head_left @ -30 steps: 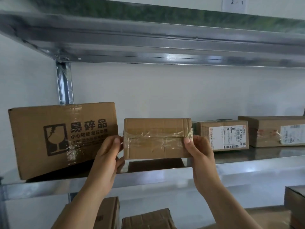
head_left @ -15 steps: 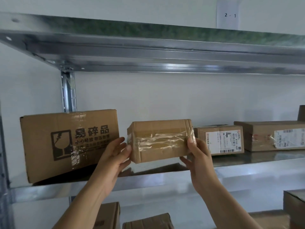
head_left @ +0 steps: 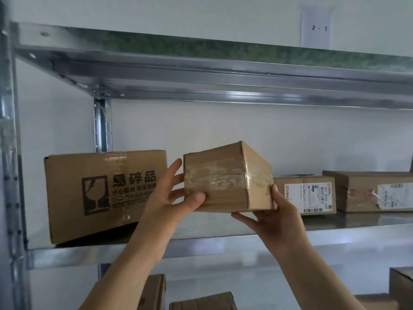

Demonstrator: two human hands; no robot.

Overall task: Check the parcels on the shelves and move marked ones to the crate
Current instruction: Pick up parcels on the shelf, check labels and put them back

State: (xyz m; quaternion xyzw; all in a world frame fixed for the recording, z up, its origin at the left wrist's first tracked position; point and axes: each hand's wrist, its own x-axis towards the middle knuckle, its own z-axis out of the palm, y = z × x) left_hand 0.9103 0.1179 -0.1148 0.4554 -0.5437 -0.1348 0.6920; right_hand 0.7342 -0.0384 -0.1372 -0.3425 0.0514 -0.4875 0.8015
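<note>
Head view: both hands hold a small parcel (head_left: 225,182) in the air, clear of the middle shelf (head_left: 335,240) and in front of it, turned so that one upright edge faces the camera. The left hand (head_left: 169,204) pinches its left end, with the thumb (head_left: 197,198) pressed on the taped front face and the fingers (head_left: 174,168) spread along the side. The right hand (head_left: 274,220) cups the lower right corner, thumb on the side face and fingers underneath.

The step in hand looks like inspection. The two faces shown carry only clear tape and no mark, so the sensible course is to go on turning the box slowly, one hand supporting from below while the other shifts, until the top, bottom and back have been seen. The tape is glossy, so the thumbs would hold better on bare cardboard.

On the shelf stand a large fragile-marked carton (head_left: 100,193) to the left, tilted with one end raised, and to the right a labelled parcel (head_left: 306,193) and a flatter labelled box (head_left: 368,191). All are sealed, so their contents are hidden. More cartons (head_left: 201,302) sit on the level below. A paper tag (head_left: 316,26) reading 2 - 1 hangs above the upper shelf (head_left: 223,70). No crate is in view.
</note>
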